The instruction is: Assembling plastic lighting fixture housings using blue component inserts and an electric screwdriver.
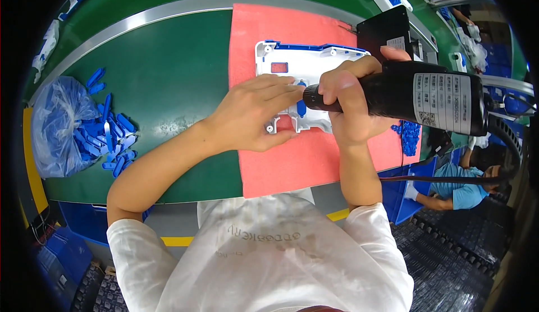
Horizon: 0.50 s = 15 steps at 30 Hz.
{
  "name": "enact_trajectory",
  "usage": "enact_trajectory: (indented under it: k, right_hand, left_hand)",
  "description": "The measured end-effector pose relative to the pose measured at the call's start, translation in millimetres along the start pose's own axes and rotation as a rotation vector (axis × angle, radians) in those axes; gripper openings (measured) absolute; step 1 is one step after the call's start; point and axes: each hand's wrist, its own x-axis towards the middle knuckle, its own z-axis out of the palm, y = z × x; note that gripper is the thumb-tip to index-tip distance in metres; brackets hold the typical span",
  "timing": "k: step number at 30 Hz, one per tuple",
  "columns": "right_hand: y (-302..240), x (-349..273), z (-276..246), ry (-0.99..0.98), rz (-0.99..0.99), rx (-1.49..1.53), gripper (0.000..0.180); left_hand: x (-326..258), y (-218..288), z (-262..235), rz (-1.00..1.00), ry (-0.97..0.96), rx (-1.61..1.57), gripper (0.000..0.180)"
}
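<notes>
A white plastic housing with a blue rim (300, 65) lies on a pink foam mat (286, 160). My left hand (255, 113) rests flat on the housing, fingertips pinching a small blue clip (301, 105) against it. My right hand (348, 107) is wrapped around a black electric screwdriver (415, 101), whose tip points left at the blue clip, right by my left fingertips.
A pile of loose blue clips (115, 135) and a clear plastic bag (56, 127) of them lie at the left on the green belt (168, 76). A black box (387, 28) stands behind the mat. More blue pieces (410, 135) sit at the right. Another person (457, 186) works lower right.
</notes>
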Motion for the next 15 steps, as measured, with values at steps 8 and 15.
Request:
enact_trajectory:
  k: [8,15]
  right_hand:
    - [4.5,-6.7,-2.7,-0.115,-0.089,-0.084,0.05]
    - [3.1,-5.7,-6.7,-0.189,-0.102,-0.079,0.048]
  left_hand:
    - [-1.7,0.3,1.0,-0.026,-0.001,-0.021,0.05]
    - [-1.9,-1.4,1.5,-0.076,-0.021,-0.069,0.056]
